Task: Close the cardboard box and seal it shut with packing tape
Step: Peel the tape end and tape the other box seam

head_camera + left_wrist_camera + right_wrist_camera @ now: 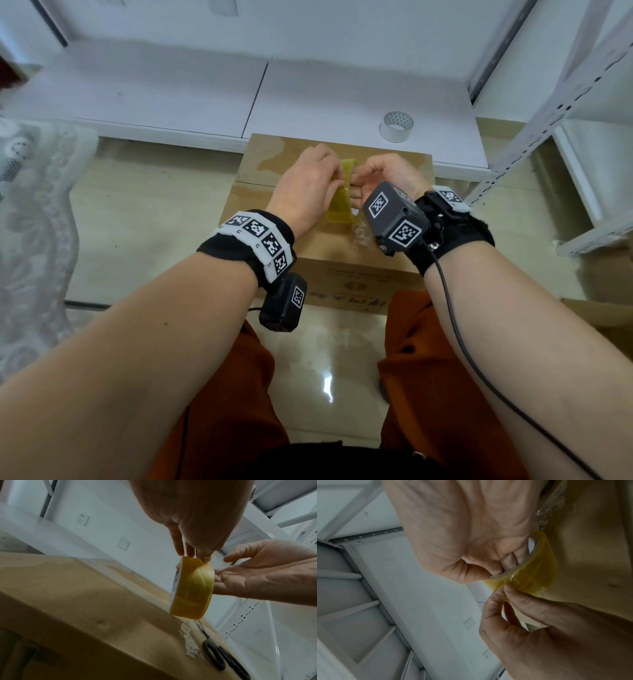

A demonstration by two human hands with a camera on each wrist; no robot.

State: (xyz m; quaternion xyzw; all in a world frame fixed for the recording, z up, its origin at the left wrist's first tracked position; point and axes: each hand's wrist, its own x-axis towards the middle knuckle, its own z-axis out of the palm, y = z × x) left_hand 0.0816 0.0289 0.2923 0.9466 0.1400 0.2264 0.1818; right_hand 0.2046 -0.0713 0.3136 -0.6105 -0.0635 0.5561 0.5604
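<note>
While both hands work above it, the cardboard box point(270, 192) sits on the floor in front of the person's knees with its top flaps folded down flat, so nothing of its contents can be seen. Its near side wall carries a small round logo and a row of dark printed characters, upside down from the head view and too blurred to read. A yellow roll of packing tape point(192, 588) is held on edge just above the box top, near its middle. The right hand point(387, 178) has its fingers hooked through the roll's core with the thumb bent against the rim, so it grips the roll. The left hand point(308, 185) comes down from above, thumb and fingertips pinching the tape at the top of the roll's outer surface, the fingers close together and bent. On the box top, toward its near right part, lie a crumpled scrap of clear tape point(188, 641) and, just beside it, a pair of black-handled scissors point(223, 660). Beyond the box, on the low white shelf board point(171, 92), a second roll of clear tape point(396, 126) stands flat, its inner core showing a repeated grey pattern that cannot be read. Each wrist wears a black band with square black-and-white coded markers.
</note>
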